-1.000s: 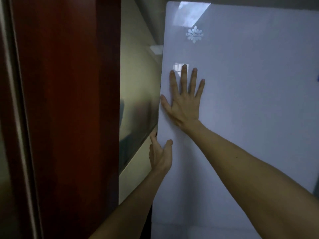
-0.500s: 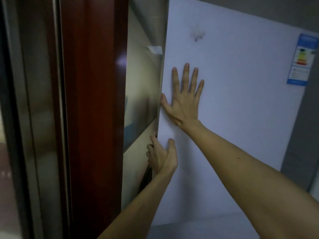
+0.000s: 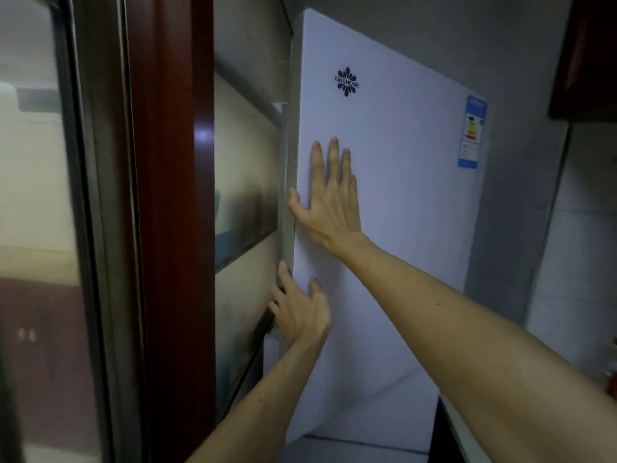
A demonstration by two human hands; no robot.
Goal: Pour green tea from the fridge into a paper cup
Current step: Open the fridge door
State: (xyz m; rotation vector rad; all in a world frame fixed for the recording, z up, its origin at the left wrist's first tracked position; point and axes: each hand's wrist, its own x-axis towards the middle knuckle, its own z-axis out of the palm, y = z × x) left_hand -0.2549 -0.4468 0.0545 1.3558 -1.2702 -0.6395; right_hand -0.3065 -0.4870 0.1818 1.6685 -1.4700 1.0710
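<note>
My left hand (image 3: 302,315) is low on the tall, glossy white fridge door (image 3: 400,228). Its fingers (image 3: 283,279) curl round the door's left edge and its thumb lies on the front face, since I can see no handle and that edge looks like the only place to pull. My right hand (image 3: 330,205) lies flat and spread higher up, fingers straight and holding nothing, thumb at the same edge; I judge it is there to steady the panel. The dark red wooden door frame (image 3: 170,228) stands close beside the fridge on the left, so there is little room, which is why my fingers go in from the front. I cannot tell whether the seal has parted. The green tea is out of sight, presumably behind this door, and no paper cup shows. Opening comes first.
</note>
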